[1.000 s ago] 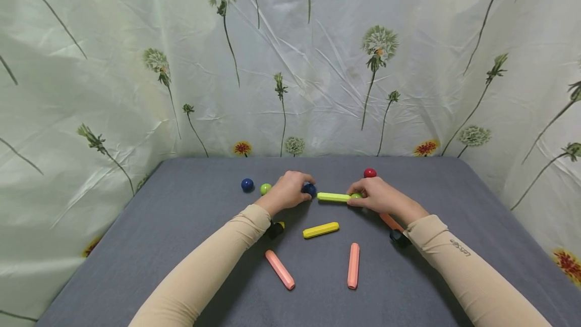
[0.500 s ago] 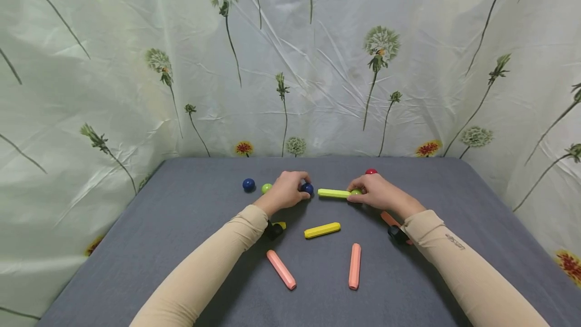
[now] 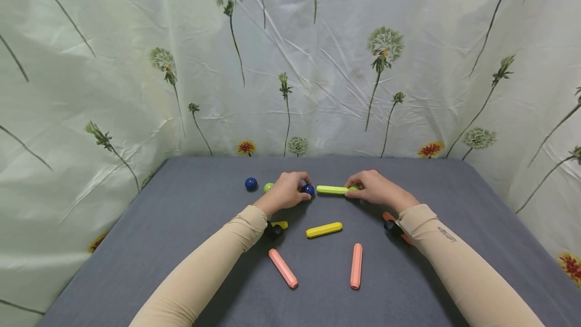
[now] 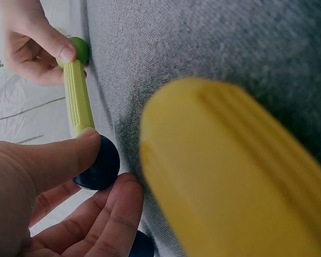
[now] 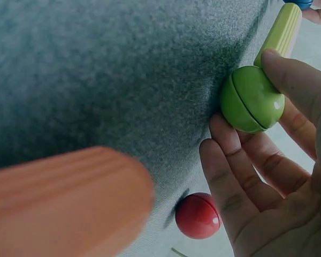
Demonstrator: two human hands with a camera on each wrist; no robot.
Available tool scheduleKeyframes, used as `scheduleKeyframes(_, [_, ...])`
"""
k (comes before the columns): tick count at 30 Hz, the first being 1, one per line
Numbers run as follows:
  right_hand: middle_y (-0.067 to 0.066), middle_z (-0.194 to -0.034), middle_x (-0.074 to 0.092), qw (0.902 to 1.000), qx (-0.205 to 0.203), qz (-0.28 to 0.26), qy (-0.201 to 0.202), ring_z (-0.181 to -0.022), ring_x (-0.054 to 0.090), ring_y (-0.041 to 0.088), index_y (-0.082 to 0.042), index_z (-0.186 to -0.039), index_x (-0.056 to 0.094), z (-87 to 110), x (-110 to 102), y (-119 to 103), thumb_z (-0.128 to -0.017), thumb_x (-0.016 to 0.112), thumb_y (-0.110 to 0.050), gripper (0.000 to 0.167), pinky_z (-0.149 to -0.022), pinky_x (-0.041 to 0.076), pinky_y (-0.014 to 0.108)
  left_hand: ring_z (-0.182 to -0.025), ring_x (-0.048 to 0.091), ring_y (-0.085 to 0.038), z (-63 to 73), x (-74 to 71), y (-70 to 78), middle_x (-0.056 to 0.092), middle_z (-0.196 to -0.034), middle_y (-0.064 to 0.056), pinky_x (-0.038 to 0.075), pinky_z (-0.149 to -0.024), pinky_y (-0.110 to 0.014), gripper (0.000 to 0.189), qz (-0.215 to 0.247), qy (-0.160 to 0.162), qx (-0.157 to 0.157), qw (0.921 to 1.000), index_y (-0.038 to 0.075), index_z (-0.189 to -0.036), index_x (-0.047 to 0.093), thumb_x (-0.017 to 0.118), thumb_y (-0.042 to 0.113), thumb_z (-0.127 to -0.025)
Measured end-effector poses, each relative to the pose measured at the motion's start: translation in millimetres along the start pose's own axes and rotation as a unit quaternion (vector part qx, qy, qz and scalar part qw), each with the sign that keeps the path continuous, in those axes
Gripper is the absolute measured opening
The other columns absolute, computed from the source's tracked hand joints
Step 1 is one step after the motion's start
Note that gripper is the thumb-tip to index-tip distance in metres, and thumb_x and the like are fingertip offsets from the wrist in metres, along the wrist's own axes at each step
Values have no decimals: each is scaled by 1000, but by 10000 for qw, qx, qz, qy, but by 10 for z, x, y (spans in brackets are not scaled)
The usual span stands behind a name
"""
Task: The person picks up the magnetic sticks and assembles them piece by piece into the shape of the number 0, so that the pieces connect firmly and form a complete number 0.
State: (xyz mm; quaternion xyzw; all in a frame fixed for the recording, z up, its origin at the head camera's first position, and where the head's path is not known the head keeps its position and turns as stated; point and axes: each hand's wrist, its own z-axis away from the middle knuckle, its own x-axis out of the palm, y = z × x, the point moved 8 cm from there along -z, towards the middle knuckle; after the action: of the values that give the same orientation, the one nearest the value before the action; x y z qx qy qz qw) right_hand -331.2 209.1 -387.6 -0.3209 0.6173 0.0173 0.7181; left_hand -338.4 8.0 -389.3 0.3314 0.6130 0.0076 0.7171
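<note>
My left hand [image 3: 287,191] pinches a dark blue ball [image 4: 102,165] between thumb and fingers at the back of the table. Just right of it lies a lime-green ribbed stick [image 3: 331,190], its left end close against the blue ball; whether they touch I cannot tell. At the stick's other end is a green ball [image 5: 251,101], meeting the stick. My right hand [image 3: 374,187] grips that ball, with the thumb over the joint. Behind this hand is a red ball [image 5: 198,216], almost hidden in the head view.
Left of my left hand sit another blue ball [image 3: 251,183] and a green ball [image 3: 268,187]. Nearer lie a yellow stick [image 3: 324,230] and two pink sticks [image 3: 283,268]. Another yellow stick [image 4: 230,171] and an orange stick [image 5: 69,206] lie under the wrists. Floral fabric [image 3: 290,64] hangs behind.
My right hand has shifted slightly left and back with the green ball and lime stick, covering more of the red ball. My left hand keeps the blue ball, nearly still.
</note>
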Motion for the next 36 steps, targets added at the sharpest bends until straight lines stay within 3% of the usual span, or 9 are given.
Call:
scheduleKeyframes(20, [5, -96, 76, 10000, 34, 23, -84, -74, 57, 11, -5, -118, 79, -89, 25, 10, -103, 74, -23, 24, -72, 51, 32, -83, 66, -17, -30, 21, -23, 75, -101, -7, 56, -77, -34, 26, 52, -23, -34, 10000, 15, -125, 71, 78, 21, -101])
scheduleKeyframes(36, [7, -99, 77, 9999, 53, 62, -109, -75, 59, 11, -4, -120, 78, -60, 0, 13, -102, 75, -23, 27, -73, 52, 34, -93, 69, -21, -77, 20, 15, 77, -107, -10, 58, -84, -38, 31, -23, 99, 75, 9999, 12, -130, 72, 78, 19, -101])
